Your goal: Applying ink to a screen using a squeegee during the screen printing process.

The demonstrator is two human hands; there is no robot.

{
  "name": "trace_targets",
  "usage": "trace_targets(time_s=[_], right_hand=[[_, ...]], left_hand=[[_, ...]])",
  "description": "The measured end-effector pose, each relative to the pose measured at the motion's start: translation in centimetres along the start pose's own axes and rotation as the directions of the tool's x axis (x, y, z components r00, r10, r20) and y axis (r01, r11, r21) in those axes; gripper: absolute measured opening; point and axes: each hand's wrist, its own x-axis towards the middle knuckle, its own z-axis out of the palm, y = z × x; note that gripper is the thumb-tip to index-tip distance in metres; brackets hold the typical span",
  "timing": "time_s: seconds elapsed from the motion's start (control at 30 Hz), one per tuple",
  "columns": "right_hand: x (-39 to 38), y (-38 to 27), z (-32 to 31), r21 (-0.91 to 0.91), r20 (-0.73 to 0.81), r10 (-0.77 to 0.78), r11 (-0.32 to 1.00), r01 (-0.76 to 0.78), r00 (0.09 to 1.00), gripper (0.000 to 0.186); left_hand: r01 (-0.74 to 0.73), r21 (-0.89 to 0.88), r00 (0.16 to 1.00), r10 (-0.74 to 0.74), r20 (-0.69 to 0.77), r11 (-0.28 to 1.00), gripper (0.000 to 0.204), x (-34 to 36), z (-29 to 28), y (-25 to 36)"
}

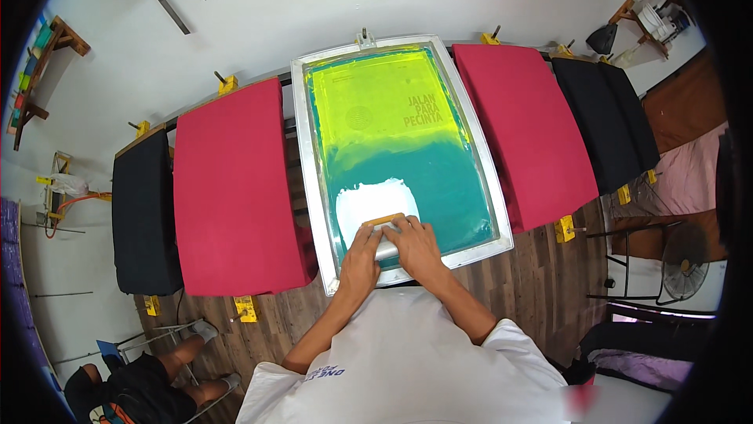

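A silver screen printing frame (499,245) sits at the centre, its mesh yellow-green with a stencil design in the upper half and teal (459,192) below. White ink (369,196) lies in a thick patch on the lower left of the mesh. Just below that patch, my left hand (365,250) and my right hand (413,245) grip a squeegee (383,220) side by side, fingers curled over its tan and silver top. The squeegee's lower edge is hidden behind my hands.
Red padded boards (227,189) (524,134) flank the frame, with black boards (141,212) beyond them and yellow brackets (245,309) at their ends. Another person (141,385) sits at lower left. A fan (682,263) stands at right, and wooden shelves (59,40) hang on the wall.
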Motion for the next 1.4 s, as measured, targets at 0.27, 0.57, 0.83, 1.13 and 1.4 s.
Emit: trace_targets(time_s=[0.27,0.57,0.83,1.13,1.4], right_hand=[[-0.6,0.0,-0.3,-0.049,-0.087,-0.07,0.997,0.066,0.994,0.036],[-1.9,-0.3,-0.2,0.031,-0.082,-0.039,0.999,0.042,0.996,0.049],[-3.0,-0.4,0.0,0.054,-0.051,-0.032,0.998,0.034,0.998,0.049],[-3.7,-0.8,-0.2,0.057,-0.025,-0.049,0.997,0.051,0.998,0.048],[-5.1,-1.0,-0.7,0.12,0.04,-0.008,0.993,0.003,0.999,0.046]], left_hand=[[-0.01,0.023,1.0,0.01,-0.015,1.0,0.065,-0.6,-0.2,1.0],[-0.012,0.031,1.0,0.013,-0.013,0.999,0.061,-1.5,-0.5,2.0],[-0.083,0.11,0.996,0.085,-0.01,0.99,0.059,-2.0,0.1,1.0],[-0.078,0.092,0.997,0.076,0.024,0.993,0.059,-3.3,0.3,1.0],[-0.119,0.119,0.99,0.109,0.084,0.986,0.057,-4.1,0.2,1.0]])
